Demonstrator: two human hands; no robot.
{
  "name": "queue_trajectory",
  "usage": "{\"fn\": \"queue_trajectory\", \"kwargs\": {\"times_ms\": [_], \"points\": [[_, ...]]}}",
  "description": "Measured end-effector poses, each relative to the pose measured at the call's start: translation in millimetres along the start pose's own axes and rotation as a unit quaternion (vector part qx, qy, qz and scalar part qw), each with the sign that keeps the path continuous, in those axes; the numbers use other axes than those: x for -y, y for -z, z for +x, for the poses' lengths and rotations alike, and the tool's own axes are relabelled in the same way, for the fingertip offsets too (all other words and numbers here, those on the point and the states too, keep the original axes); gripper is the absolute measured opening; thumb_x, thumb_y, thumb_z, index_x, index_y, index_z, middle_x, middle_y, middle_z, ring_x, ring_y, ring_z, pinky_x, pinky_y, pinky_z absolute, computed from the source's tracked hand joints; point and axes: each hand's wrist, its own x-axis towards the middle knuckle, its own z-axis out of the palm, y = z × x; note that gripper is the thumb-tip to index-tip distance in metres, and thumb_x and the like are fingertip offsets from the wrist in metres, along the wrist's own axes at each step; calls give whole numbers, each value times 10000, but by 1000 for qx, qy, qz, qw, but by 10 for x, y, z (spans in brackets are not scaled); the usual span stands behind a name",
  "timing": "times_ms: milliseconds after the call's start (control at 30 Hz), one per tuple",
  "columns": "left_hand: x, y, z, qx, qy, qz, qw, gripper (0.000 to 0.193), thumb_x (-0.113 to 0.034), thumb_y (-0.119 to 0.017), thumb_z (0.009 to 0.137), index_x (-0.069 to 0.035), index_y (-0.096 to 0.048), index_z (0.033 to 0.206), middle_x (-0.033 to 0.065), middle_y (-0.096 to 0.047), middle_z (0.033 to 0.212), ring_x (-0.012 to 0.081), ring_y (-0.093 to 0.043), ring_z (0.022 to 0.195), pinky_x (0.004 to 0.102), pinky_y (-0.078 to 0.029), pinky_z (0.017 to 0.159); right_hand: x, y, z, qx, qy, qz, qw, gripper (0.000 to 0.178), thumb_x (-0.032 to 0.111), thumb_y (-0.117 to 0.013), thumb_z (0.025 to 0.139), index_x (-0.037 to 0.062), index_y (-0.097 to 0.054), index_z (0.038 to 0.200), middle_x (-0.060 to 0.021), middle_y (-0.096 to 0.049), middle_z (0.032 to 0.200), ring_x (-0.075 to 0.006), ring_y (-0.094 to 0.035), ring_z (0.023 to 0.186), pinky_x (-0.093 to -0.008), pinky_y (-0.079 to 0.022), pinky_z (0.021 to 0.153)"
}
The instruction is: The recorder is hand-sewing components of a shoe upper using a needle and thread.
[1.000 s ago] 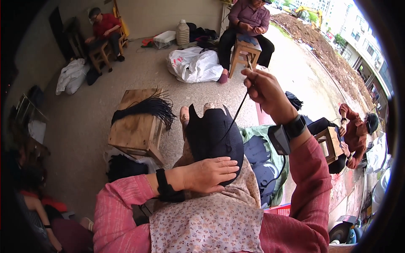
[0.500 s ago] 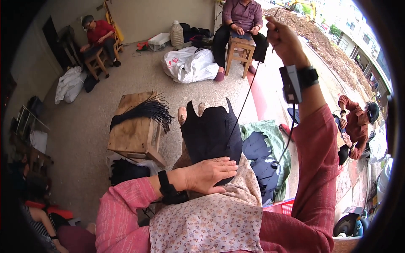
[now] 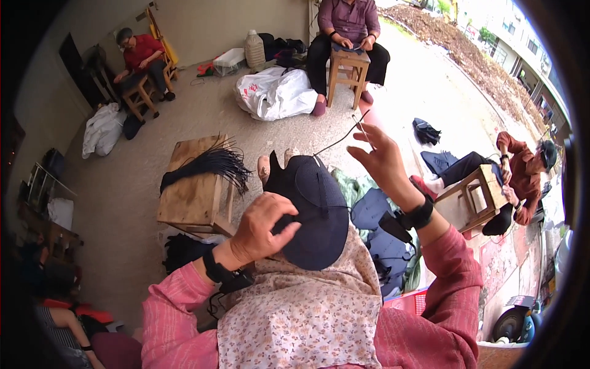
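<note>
Left hand (image 3: 265, 224) pressed on dark cloth piece (image 3: 313, 212) in the lap, right hand (image 3: 382, 161) raised just beyond, pinching needle (image 3: 361, 130), black thread (image 3: 337, 141) slanting down to the cloth's far edge, hands apart.

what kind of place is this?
Probably an informal open-air handwork yard on bare concrete floor. Clues: a dark navy fabric shoe upper under the left hand, the right hand pulling thread, black cord strips on a low wooden stool, other seated people.
</note>
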Motion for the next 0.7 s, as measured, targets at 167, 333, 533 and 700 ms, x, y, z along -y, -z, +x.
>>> {"fn": "queue_trajectory", "kwargs": {"times_ms": [167,333,533,700], "points": [[52,-92,-193,21,8,26,999,241,-13,-750,711,-49,-607,901,105,-612,890,279,-592,800,357,-484,700,-18,-23,-587,178,-93,178,963,152,38,-696,837,-10,-642,971,-68,-649,858,-105,-598,742,-250,-480,644],[70,-199,-229,20,-24,62,998,237,8,-743,718,-42,-609,908,103,-609,866,285,-593,791,365,-493,703,118,-231,-885,233,158,84,956,94,69,-703,801,51,-665,886,-124,-592,827,-307,-616,707,-373,-491,586],[58,-278,-217,-14,-7,54,998,240,-3,-762,718,-41,-616,905,100,-615,874,275,-606,809,360,-496,702,114,-408,-875,261,243,-61,932,130,170,-618,890,58,-599,953,-104,-531,912,-326,-612,688,-423,-488,574],[73,-332,-181,9,35,6,999,237,-65,-784,714,-47,-625,889,88,-559,870,273,-561,813,363,-473,708,88,-499,-865,242,217,1,946,151,197,-589,920,52,-572,959,-111,-511,908,-346,-604,682,-429,-489,574]]}}
